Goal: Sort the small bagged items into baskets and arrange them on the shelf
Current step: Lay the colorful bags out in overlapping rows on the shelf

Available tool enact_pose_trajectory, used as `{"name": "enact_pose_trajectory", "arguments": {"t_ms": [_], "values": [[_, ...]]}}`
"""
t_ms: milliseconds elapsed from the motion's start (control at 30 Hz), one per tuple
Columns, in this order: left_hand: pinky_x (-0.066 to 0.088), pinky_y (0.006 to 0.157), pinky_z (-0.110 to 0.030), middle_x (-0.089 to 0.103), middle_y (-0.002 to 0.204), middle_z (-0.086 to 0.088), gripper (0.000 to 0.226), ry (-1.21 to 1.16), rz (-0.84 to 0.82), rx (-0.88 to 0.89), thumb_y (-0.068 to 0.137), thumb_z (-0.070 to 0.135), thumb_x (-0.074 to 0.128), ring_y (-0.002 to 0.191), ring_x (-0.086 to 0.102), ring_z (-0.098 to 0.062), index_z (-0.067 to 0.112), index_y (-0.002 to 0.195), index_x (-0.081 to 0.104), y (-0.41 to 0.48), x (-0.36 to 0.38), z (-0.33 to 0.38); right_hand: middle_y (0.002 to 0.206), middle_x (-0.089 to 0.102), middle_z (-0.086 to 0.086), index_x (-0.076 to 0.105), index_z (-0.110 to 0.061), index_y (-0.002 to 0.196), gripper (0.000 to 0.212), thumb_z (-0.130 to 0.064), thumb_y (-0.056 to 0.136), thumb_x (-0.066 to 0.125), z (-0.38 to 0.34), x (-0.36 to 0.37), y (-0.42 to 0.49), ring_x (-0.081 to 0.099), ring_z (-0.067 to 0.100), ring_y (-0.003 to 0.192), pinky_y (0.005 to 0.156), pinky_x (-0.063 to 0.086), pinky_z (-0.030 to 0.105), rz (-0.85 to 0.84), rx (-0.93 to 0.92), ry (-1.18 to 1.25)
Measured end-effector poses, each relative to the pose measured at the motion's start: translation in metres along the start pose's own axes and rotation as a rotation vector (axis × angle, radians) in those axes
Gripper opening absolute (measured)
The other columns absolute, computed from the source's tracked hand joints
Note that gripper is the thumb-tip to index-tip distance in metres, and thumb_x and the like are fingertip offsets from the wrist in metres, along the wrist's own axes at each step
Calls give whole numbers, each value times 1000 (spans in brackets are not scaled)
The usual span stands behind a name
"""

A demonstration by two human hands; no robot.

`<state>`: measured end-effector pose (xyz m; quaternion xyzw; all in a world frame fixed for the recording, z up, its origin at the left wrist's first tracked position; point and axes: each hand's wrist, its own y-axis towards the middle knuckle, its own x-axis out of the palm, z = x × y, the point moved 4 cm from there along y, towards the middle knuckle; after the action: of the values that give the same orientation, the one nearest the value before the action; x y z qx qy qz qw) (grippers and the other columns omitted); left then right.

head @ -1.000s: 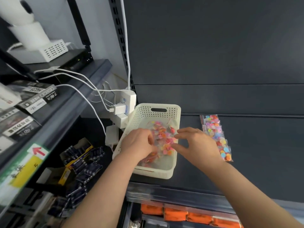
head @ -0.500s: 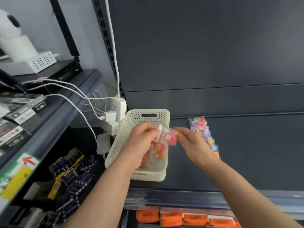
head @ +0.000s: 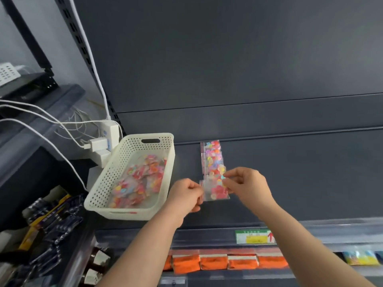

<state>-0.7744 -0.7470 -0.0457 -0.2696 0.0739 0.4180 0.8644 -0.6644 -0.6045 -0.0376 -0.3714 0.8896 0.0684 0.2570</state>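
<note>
A cream perforated basket (head: 116, 168) stands on the dark shelf (head: 290, 172) and holds several small clear bags of colourful pieces (head: 141, 181). To its right a row of similar bags (head: 212, 156) lies flat on the shelf. At the near end of that row, my left hand (head: 186, 196) pinches the left edge of one small bag (head: 216, 191) and my right hand (head: 246, 183) pinches its upper right corner. The bag is held just above or on the shelf surface; I cannot tell which.
A white power strip with plugs and cables (head: 103, 139) sits left of the basket. The neighbouring shelf unit on the left holds dark packaged goods (head: 51, 220). Below the shelf edge are a green price label (head: 255, 237) and orange packs (head: 217, 263).
Both hands lifted one small bag out of the basket and carried it right, to the near end of the row of bags on the shelf.
</note>
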Motion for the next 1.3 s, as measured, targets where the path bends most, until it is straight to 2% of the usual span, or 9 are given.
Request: {"name": "enact_pose_trajectory", "arguments": {"t_ms": [133, 200, 300, 500, 700, 900, 1000, 1133, 1300], "values": [[58, 69, -32, 70, 81, 0, 14, 304, 52, 28, 96, 25, 55, 73, 67, -15, 19, 86, 64, 4, 20, -16, 74, 70, -9, 67, -22, 97, 17, -28, 83, 73, 20, 3, 4, 67, 5, 69, 63, 52, 20, -36, -28, -164], [59, 75, -39, 70, 81, 3, 17, 421, 109, 66, 95, 31, 54, 75, 69, -16, 22, 85, 65, 8, 23, -17, 76, 68, -12, 63, -25, 97, 20, -35, 82, 73, 24, 5, 7, 65, 5, 70, 63, 51, 21, -30, -37, -219], [59, 71, -39, 69, 76, 3, 21, 518, 166, 96, 96, 33, 54, 70, 69, -16, 21, 82, 65, 13, 25, -13, 71, 62, -19, 59, -32, 98, 18, -39, 84, 69, 25, 6, 14, 62, 3, 72, 63, 52, 25, 3, -39, -332], [43, 55, -26, 67, 82, 5, 18, 638, 198, 91, 94, 39, 57, 72, 64, -14, 21, 91, 63, 23, 28, -9, 70, 57, -19, 58, -33, 100, 19, -42, 85, 67, 25, 11, 22, 60, 4, 69, 60, 51, 24, 24, -53, -418], [56, 64, -34, 65, 81, 6, 21, 546, 257, 184, 92, 41, 61, 69, 67, -15, 23, 91, 50, 16, 13, 6, 88, 60, -15, 61, -30, 105, 19, -40, 88, 64, 10, 2, 21, 55, 5, 71, 52, 37, 18, 107, -134, -486], [51, 72, -33, 67, 77, 9, 13, 559, 378, 272, 90, 33, 64, 76, 64, -15, 24, 81, 62, -1, -61, 34, 105, 65, -12, 68, -30, 105, 19, -27, 92, 55, -34, 26, 24, 61, 12, 92, 68, 50, 26, 32, -353, -600], [52, 75, -34, 65, 81, 15, 11, 576, 430, 213, 91, 34, 64, 77, 63, -9, 28, 81, 63, -5, -104, 26, 109, 65, -11, 67, -30, 107, 21, -26, 93, 52, -55, 50, 21, 61, 15, 97, 73, 51, 29, -11, -447, -637], [54, 70, -33, 68, 92, 14, 14, 726, 449, 61, 92, 27, 62, 80, 63, -12, 24, 82, 70, 2, -152, 0, 107, 64, -8, 67, -28, 107, 21, -27, 94, 50, -80, 84, 14, 59, 17, 100, 73, 50, 29, -72, -550, -656], [50, 74, -31, 66, 107, 8, 14, 830, 371, 14, 89, 24, 70, 94, 62, -16, 28, 103, 71, 14, -171, -13, 115, 64, -6, 63, -25, 118, 28, -37, 95, 51, -104, 108, 5, 54, 19, 110, 81, 46, 33, -115, -639, -602]]}}
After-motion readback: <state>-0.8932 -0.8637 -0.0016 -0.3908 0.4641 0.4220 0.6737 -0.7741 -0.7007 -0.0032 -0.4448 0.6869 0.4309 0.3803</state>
